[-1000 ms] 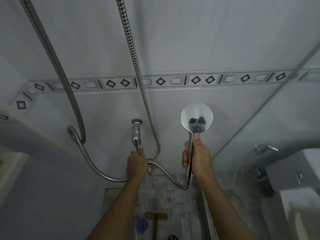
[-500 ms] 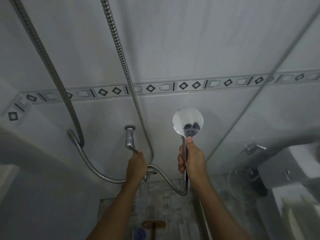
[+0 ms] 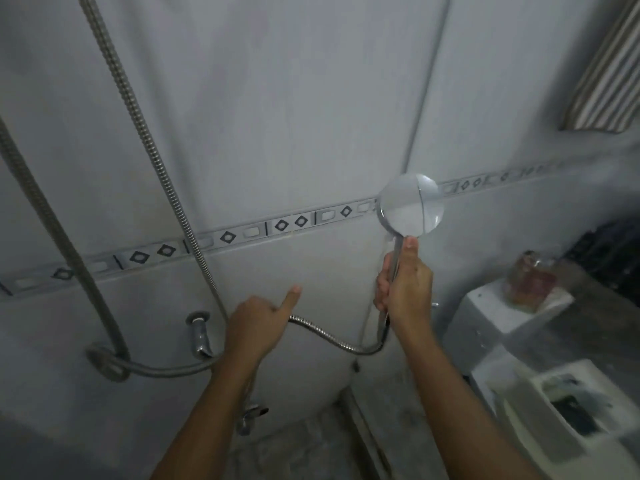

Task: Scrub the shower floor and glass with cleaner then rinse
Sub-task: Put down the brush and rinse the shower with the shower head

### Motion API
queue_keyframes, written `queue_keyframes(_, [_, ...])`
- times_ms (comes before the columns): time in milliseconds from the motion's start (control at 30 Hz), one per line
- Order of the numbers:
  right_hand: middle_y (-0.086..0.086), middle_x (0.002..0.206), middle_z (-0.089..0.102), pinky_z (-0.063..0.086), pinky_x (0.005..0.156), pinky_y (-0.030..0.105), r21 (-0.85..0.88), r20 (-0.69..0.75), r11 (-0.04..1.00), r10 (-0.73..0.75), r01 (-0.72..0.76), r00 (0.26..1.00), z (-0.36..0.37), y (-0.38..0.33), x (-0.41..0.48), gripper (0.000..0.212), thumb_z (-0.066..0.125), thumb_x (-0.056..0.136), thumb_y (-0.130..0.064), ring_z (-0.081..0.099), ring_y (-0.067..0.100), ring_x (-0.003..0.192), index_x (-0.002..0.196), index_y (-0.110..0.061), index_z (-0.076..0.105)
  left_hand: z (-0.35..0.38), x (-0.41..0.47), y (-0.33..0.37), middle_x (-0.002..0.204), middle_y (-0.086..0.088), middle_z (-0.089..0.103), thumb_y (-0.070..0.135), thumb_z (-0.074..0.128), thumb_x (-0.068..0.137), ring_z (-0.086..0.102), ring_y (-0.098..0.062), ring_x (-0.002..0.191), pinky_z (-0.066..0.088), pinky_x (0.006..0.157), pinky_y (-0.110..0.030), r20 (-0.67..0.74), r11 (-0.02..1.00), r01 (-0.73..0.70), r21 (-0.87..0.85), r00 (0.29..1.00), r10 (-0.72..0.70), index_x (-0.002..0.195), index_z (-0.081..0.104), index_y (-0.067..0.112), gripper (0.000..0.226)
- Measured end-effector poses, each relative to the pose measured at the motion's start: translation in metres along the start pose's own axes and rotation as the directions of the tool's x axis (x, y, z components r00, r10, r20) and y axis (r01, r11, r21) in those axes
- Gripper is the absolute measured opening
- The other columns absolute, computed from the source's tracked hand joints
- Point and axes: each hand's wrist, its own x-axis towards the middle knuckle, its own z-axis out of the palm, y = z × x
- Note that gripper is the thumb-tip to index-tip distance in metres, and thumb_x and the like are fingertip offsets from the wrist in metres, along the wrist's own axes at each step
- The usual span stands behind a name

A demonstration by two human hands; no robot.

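Note:
My right hand (image 3: 405,289) is closed around the chrome handle of the hand shower, thumb up along the stem. Its round head (image 3: 410,206) stands upright in front of the tiled wall, right at the edge of the glass panel (image 3: 428,74). The metal hose (image 3: 332,341) sags from the handle's lower end leftward and runs behind my left hand (image 3: 258,327). That hand has curled fingers and a raised thumb, just right of the chrome tap (image 3: 201,336). Whether it grips the hose is unclear. A strip of the shower floor (image 3: 311,445) shows at the bottom.
A second hose (image 3: 52,220) loops down the left wall. A small valve (image 3: 251,415) sits low on the wall. Through the glass stand a white toilet tank (image 3: 502,317) with a bottle (image 3: 530,278) on it, and a striped towel (image 3: 609,74) hangs top right.
My left hand has come off the tap lever and moved right. My right hand has carried the shower head up and right to the glass edge. The view has swung right.

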Motion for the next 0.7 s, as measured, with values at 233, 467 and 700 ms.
queue_keyframes(233, [0.007,0.054,0.032,0.029,0.042,0.024,0.078,-0.228,0.971,-0.203,0.226,0.952,-0.05,-0.113,-0.016,0.06,0.035,0.097,-0.067,0.031,0.015,0.041,0.075,-0.013,0.048,-0.048,-0.028,0.095,0.039,-0.002,0.028,0.064,0.07,0.081,0.037,-0.015,0.04,0.025,0.048,-0.033,-0.087,0.888,-0.446,-0.113,0.895,0.438,0.043,0.03,0.015,0.074])
queue_keyframes(467, [0.004,0.05,0.034,0.03,0.042,0.024,0.048,-0.375,0.945,-0.284,0.324,0.883,-0.101,-0.167,-0.079,0.062,0.035,0.094,-0.072,0.032,0.016,0.04,0.066,-0.019,0.046,-0.067,-0.103,0.133,0.037,0.001,0.024,0.045,0.079,0.08,0.026,-0.011,0.037,0.022,0.047,-0.03,-0.132,0.753,-0.57,-0.327,0.817,0.561,0.041,0.029,0.016,0.07])
queue_keyframes(700, [0.002,0.047,0.033,0.027,0.038,0.02,0.044,-0.395,0.94,-0.296,0.34,0.869,-0.141,-0.186,-0.152,0.06,0.03,0.099,-0.065,0.028,0.014,0.035,0.066,-0.016,0.044,-0.07,-0.172,0.154,0.039,-0.002,0.028,0.035,0.081,0.077,0.031,-0.013,0.039,0.024,0.047,-0.03,-0.145,0.646,-0.649,-0.402,0.742,0.655,0.039,0.033,0.013,0.065])
